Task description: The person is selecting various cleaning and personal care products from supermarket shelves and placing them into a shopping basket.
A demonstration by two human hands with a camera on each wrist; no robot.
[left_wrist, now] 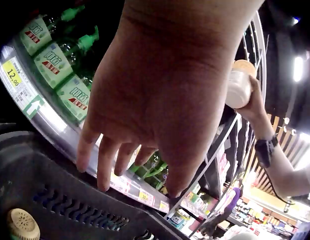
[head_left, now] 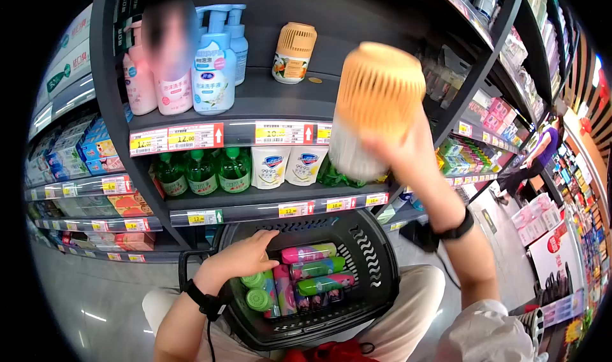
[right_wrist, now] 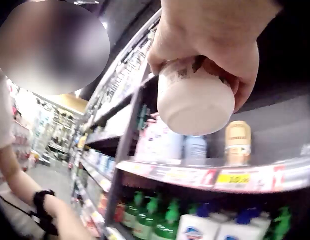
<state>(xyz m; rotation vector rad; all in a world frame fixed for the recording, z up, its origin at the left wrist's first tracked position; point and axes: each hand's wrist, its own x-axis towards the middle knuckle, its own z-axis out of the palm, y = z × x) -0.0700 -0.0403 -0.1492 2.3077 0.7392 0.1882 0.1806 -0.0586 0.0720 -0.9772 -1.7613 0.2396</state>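
The black shelf unit (head_left: 261, 91) stood beyond both grips, its upper board below and behind the raised right grip (head_left: 408, 148). The black plastic basket (head_left: 384, 269) sat below the right grip and under the left grip (head_left: 245, 255), holding pink and green cylindrical containers (head_left: 319, 267) and, nearest the left wrist, two green round-topped containers (head_left: 258, 299). To the left of the right grip, blue pump bottles (head_left: 213, 75) and pink pump bottles (head_left: 173, 97) shared the upper board. Farther down, green pump bottles (head_left: 234, 171) stood beside white pouches (head_left: 269, 167). The canister with a slatted orange top and white body (head_left: 380, 85) was in the right grip, whose fingers and thumb curled round it, its white base tilted toward the right wrist camera. A matching smaller-looking canister (head_left: 293, 53) stood upright on the board, left of that grip. The left grip had its fingers extended and spread; whether it touched anything could not be told. Blur hid part of the pink bottles, the held canister's label was unreadable, and the basket's lowest layer was covered.
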